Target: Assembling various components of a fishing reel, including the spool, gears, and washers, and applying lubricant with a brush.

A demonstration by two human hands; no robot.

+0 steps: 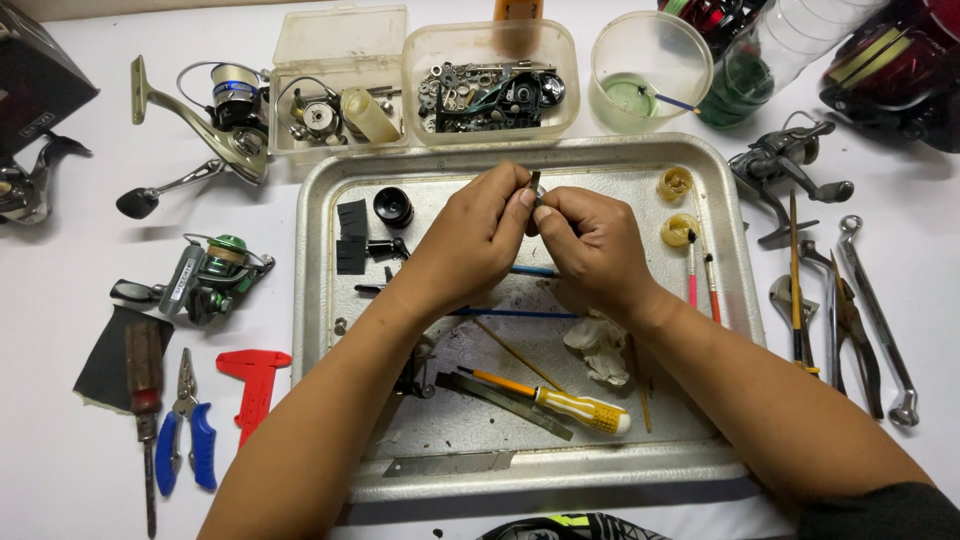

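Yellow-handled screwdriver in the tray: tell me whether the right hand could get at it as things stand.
Probably yes, but not at once. The yellow-handled screwdriver lies uncovered in the metal tray, just below the right hand. That hand and the left hand are pinching a small dark part, so it must let go first.

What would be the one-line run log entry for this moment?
left hand: pinching small metal part | right hand: pinching same part | position: above metal tray | in tray: yellow screwdriver, crumpled tissue
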